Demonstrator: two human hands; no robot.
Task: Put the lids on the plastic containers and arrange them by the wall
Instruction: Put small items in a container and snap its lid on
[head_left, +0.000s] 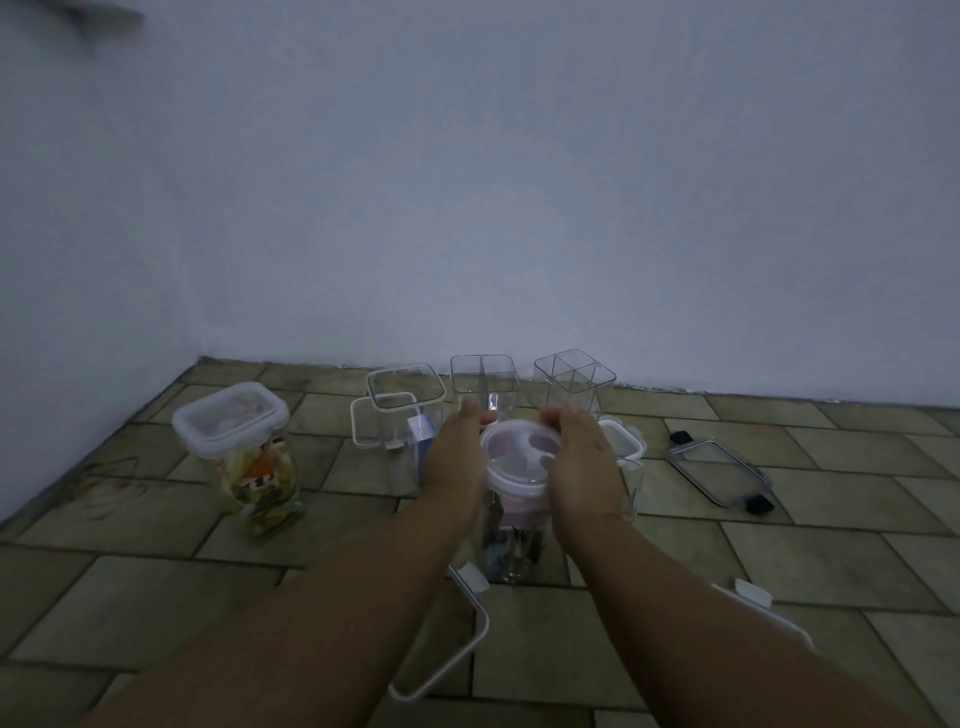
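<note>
Spare lid (485, 619) lies on floor (675, 649) nearest us. Left grip (457, 457) and right grip (584, 462) curl around round lid (519, 452) atop filled container (511, 545), short of wall (519, 208). We judge seating step; next needs even downward press.

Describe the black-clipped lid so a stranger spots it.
Follow the wall right, past the open containers. Flat on the floor tiles lies the lid. It alone has black clips; the other lids are white-rimmed.

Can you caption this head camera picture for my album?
Left hand and right hand hold a round lid on a clear container, with open containers by the wall.
</note>
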